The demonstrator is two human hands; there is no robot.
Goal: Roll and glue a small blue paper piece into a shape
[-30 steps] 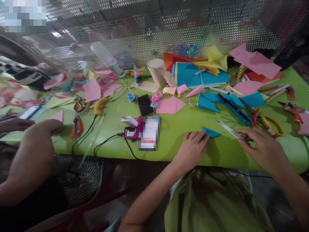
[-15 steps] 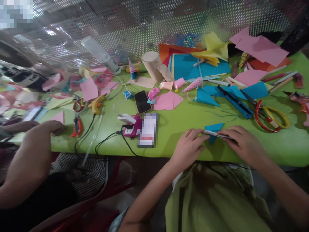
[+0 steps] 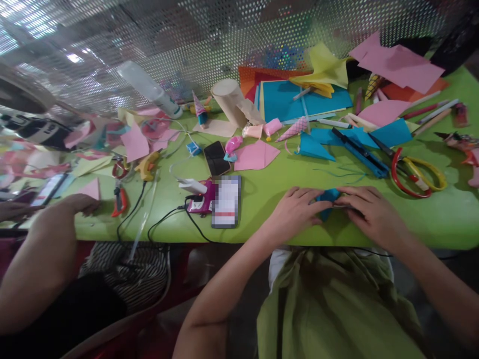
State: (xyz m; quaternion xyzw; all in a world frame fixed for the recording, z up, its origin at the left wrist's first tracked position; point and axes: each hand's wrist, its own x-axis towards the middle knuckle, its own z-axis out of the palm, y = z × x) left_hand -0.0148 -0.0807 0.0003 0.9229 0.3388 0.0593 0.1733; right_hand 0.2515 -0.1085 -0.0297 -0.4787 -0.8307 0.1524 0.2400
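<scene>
1. Two hands are working on one small blue paper (image 3: 328, 203) by the near edge of the green table (image 3: 273, 199).
2. The left hand (image 3: 295, 209) is pinching the paper, with the thumb lying across its front.
3. The right hand (image 3: 370, 212) is bending its fingers at the other side of the paper. Something thin and pale (image 3: 340, 206) is peeking out by it. I cannot tell if that hand is pinching the paper, the pale thing or both.
4. The paper is sitting between the hands, mostly hiding behind fingers. One blue part is pointing down toward the person. I cannot tell if it is touching the table.
5. What is done: the paper is looking small, and both hands are handling it, so I am guessing the work is part way along.
6. What is left: no finished shape is showing. The hands are covering the folds, so I cannot tell how much is left.
7. Behind the hands, a blue cone (image 3: 315, 148) is lying on the table. Scissors (image 3: 421, 175) are lying beyond the right hand, and a phone (image 3: 226, 202) is resting off to the left.
8. Far left, a co-worker's hand (image 3: 84, 203) is resting near a pink scrap (image 3: 92, 188).
</scene>
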